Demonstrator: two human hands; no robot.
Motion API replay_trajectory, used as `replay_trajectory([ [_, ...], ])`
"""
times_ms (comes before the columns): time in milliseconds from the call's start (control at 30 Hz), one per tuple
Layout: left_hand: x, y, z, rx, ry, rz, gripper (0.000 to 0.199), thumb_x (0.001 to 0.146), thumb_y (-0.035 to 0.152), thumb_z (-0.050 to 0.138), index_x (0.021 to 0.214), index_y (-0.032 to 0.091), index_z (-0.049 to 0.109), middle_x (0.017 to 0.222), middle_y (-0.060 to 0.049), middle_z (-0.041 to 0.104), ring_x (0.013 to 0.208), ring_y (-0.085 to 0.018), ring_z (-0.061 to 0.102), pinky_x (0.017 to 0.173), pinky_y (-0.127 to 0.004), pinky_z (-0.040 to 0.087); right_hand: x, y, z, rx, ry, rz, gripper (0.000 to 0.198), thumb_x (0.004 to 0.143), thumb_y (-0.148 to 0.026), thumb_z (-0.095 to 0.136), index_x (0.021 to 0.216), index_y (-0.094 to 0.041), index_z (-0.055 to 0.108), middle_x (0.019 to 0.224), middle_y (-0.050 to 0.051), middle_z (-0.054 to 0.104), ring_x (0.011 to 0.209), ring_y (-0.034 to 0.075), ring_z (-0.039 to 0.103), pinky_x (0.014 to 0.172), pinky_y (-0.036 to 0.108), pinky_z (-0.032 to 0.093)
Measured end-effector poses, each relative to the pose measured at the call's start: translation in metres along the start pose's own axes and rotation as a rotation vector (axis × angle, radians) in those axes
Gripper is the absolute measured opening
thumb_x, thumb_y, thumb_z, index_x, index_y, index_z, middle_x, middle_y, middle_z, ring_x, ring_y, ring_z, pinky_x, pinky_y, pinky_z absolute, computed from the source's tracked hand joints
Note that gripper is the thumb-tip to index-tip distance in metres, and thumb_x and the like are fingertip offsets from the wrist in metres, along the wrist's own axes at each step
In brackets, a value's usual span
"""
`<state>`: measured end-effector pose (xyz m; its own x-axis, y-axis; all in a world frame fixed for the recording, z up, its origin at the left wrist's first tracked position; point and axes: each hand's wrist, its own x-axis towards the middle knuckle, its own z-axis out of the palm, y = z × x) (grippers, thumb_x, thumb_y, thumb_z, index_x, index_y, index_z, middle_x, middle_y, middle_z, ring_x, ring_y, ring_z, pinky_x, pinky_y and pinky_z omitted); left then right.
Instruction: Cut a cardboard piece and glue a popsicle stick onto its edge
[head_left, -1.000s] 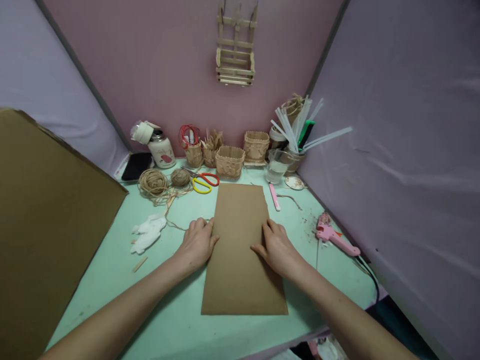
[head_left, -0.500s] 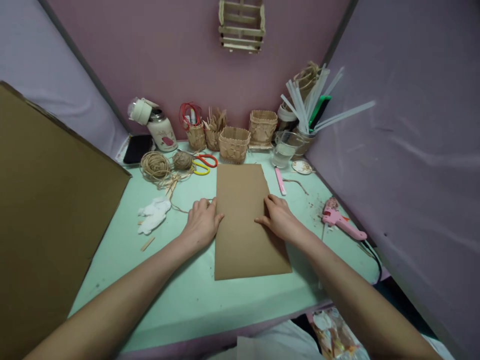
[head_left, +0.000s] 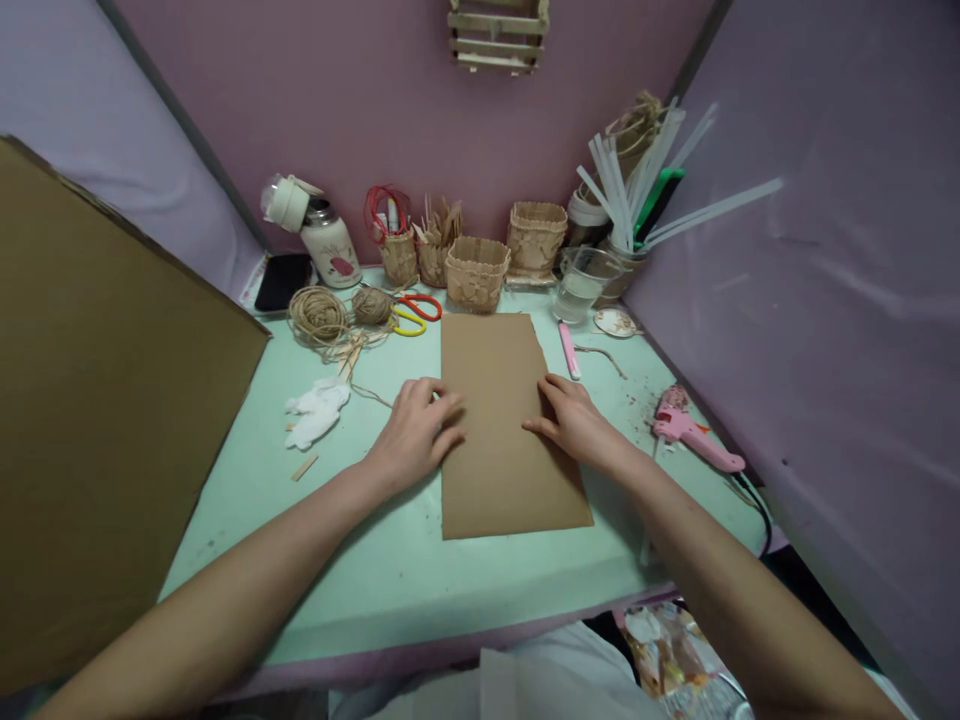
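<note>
One cardboard sheet point(head_left: 495, 480) lies between the left hand point(head_left: 415, 428) and right hand point(head_left: 576, 420).

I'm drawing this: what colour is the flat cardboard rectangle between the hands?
The flat cardboard rectangle is plain brown; see the head view.

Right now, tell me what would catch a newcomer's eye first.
First comes the brown cardboard sheet on the middle of the green table, the left hand and right hand at its long sides. A large cardboard panel looms at the picture's left edge; a pink glue gun is on the table's right side.
</note>
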<state>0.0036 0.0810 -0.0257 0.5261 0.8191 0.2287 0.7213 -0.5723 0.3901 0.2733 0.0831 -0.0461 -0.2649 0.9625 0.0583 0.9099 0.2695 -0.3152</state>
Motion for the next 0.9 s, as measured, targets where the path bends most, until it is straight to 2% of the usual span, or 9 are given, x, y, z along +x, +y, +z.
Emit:
replay_trajectory([
  [100,-0.003,0.001,-0.003,-0.219,-0.161,0.194,0.012,0.090,0.030,0.059,0.090,0.022,0.067,0.102,-0.005,0.055,0.100,-0.021,0.047,0.092,-0.038,0.037,-0.001,0.001,0.000,0.004,0.002,-0.005,0.050,0.083,-0.042,0.066,0.122,-0.012,0.054,0.133,0.021,0.049,0.122,0.036,0.046,0.101,0.047,0.039],
  [200,-0.004,0.002,0.001,-0.289,-0.282,0.190,0.012,0.090,0.028,0.059,0.085,0.022,0.067,0.097,-0.004,0.057,0.097,-0.020,0.048,0.090,-0.037,0.037,-0.002,0.001,0.000,0.004,-0.005,-0.005,0.052,0.083,-0.043,0.066,0.123,-0.011,0.054,0.133,0.022,0.050,0.122,0.036,0.046,0.102,0.048,0.039],
  [367,-0.004,0.006,0.006,-0.241,-0.311,0.155,0.014,0.092,0.026,0.055,0.087,0.021,0.066,0.097,-0.005,0.058,0.096,-0.021,0.047,0.087,-0.036,0.035,-0.002,0.002,0.001,0.007,0.010,-0.016,0.052,0.083,-0.043,0.065,0.124,-0.015,0.053,0.134,0.020,0.049,0.123,0.036,0.046,0.102,0.049,0.039],
  [567,-0.004,0.017,0.005,-0.104,-0.333,0.198,0.023,0.096,0.024,0.043,0.083,0.020,0.060,0.094,-0.006,0.058,0.091,-0.021,0.047,0.080,-0.035,0.035,-0.003,-0.004,-0.004,0.001,-0.023,0.016,0.050,0.084,-0.042,0.065,0.121,-0.010,0.053,0.134,0.022,0.048,0.122,0.035,0.045,0.104,0.046,0.038],
  [667,-0.001,0.007,-0.001,-0.042,-0.245,0.128,0.022,0.095,0.021,0.039,0.083,0.020,0.057,0.091,-0.007,0.059,0.089,-0.022,0.047,0.078,-0.036,0.036,-0.003,-0.006,-0.007,0.027,-0.036,0.029,0.046,0.084,-0.041,0.064,0.120,-0.013,0.055,0.132,0.020,0.050,0.121,0.035,0.046,0.103,0.047,0.038],
  [800,0.009,-0.030,-0.019,0.095,0.001,-0.087,0.020,0.093,0.021,0.037,0.088,0.020,0.056,0.089,-0.008,0.059,0.087,-0.024,0.048,0.078,-0.038,0.037,-0.003,-0.002,-0.012,0.099,-0.054,0.014,0.046,0.083,-0.039,0.065,0.122,-0.017,0.055,0.134,0.017,0.050,0.123,0.033,0.047,0.103,0.045,0.039],
  [900,0.014,-0.058,-0.031,0.253,0.034,-0.207,0.022,0.091,0.018,0.035,0.088,0.019,0.057,0.086,-0.009,0.060,0.087,-0.026,0.050,0.076,-0.038,0.036,-0.004,0.008,-0.019,0.193,-0.004,0.021,0.051,0.084,-0.036,0.063,0.130,-0.017,0.052,0.140,0.016,0.046,0.126,0.029,0.048,0.101,0.041,0.043],
])
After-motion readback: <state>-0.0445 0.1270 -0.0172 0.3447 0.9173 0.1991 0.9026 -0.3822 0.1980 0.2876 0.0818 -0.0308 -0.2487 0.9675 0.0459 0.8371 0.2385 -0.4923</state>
